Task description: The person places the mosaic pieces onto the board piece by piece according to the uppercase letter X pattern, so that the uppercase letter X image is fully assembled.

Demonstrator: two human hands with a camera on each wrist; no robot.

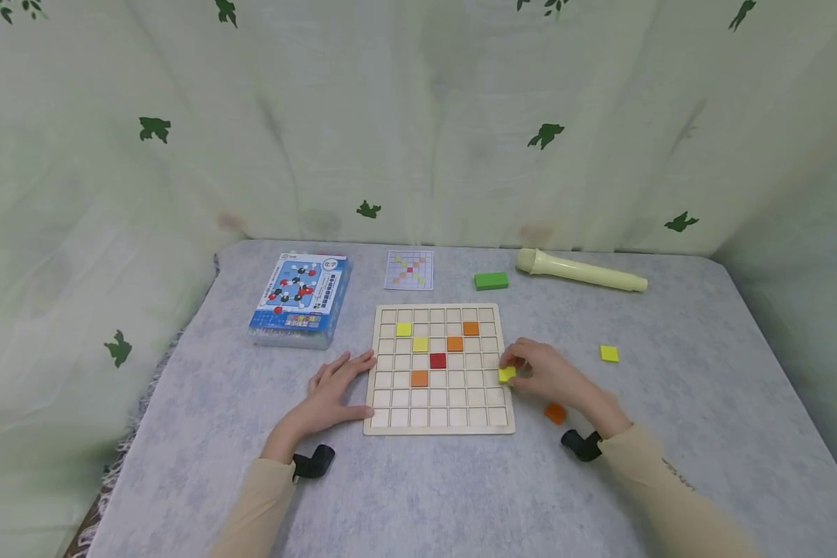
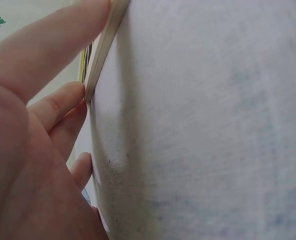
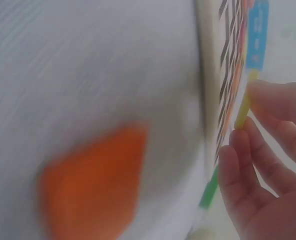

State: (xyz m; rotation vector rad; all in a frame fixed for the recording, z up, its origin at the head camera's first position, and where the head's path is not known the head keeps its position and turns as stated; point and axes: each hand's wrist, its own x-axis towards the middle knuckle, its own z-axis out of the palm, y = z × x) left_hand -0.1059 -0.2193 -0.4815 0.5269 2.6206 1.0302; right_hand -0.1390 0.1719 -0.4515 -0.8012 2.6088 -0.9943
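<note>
A wooden grid board [image 1: 390,426] lies mid-table, bearing two yellow tiles, a red tile [image 1: 438,361] and three orange tiles in diagonal lines. With fingers spread, my left hand [image 1: 330,397] rests against the board's left edge; in the left wrist view its fingertips [image 2: 70,95] touch that edge. My right hand [image 1: 547,374] pinches a yellow tile [image 1: 506,375] over the board's right edge, and the right wrist view shows that tile [image 3: 244,107] held on edge above the grid. Near this hand an orange tile [image 1: 556,414] lies on the table.
Another yellow tile [image 1: 609,354] lies farther right. Behind the board are a small pattern card [image 1: 409,270], a green block [image 1: 491,281] and a pale yellow microphone-shaped stick [image 1: 582,271]. A blue box [image 1: 300,301] with molecule pictures stands at back left.
</note>
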